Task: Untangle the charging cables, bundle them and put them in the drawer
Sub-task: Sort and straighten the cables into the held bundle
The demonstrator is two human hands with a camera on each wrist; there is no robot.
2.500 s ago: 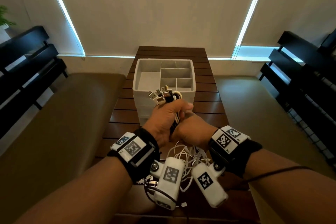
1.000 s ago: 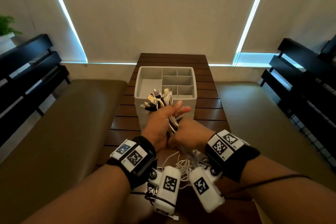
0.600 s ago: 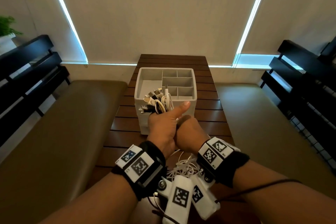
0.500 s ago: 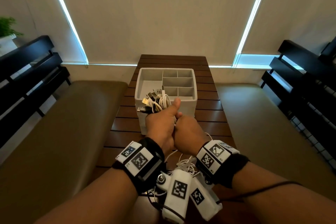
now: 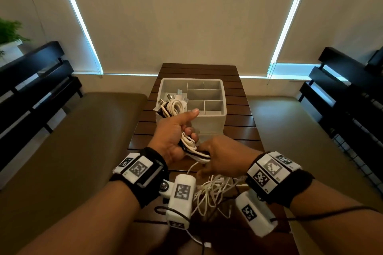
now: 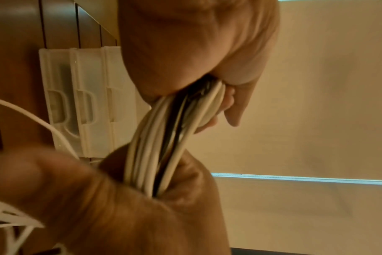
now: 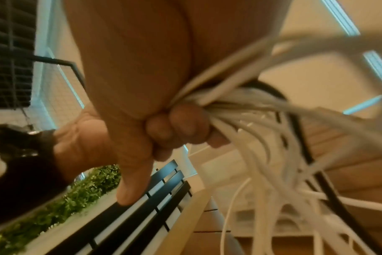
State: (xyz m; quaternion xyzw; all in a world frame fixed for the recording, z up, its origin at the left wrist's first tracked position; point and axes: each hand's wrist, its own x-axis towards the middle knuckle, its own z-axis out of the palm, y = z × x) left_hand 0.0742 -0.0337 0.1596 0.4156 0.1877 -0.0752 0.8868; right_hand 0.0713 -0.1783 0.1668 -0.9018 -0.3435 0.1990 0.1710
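**Cables half gathered, tails still loose**

Cables (image 5: 178, 107) sit as one gathered hank above the near left corner of the drawer (image 5: 213, 124), which stands mid-table (image 5: 240, 122). The left hand (image 5: 174, 136) is clenched round the hank, thumb raised; the right hand (image 5: 223, 159) is closed round the strands just below it. Loose white tails (image 5: 211, 194) hang in loops toward the near table edge. Likely trouble: those tails could snag or knot again if pulled fast, or the hank could spring apart if either grip slackens.
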